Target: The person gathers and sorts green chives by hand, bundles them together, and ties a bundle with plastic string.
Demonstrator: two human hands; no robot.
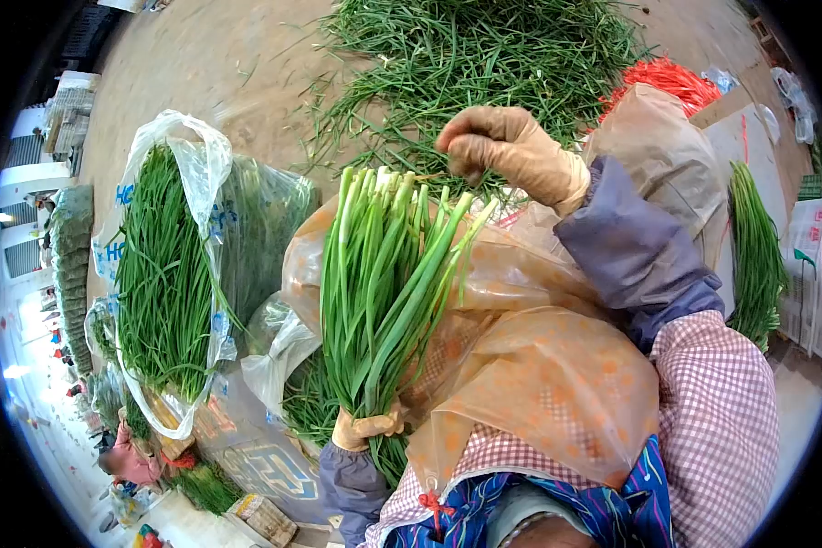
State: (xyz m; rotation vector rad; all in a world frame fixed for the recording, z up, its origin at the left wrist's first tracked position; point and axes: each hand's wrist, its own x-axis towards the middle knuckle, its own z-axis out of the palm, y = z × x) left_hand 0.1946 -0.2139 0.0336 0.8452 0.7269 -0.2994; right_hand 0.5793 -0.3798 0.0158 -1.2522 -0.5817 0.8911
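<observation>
- Left hand [368, 429] is clamping around the leafy part of the green bunch [374, 301], fingers wrapped, probably gathering the stalks so they aren't splaying further.
- Bunch is standing roughly upright in front of the torso, pale cut ends pointing up, likely exposing them to the other hand; leaf tips are hanging below the fist.
- Right hand [511, 155] is hovering above and beside the pale ends, off the bunch, fingers curling; can't tell if it's pinching anything.
- Patterned plastic sheet [539, 393] is covering the front of the body, presumably shielding clothes.
- Open plastic bag [212, 151] is sitting at left, holding more greens [164, 283] together.
- Loose green pile [484, 64] is spreading on the floor ahead; red strands [671, 82] are lying beside it.
</observation>
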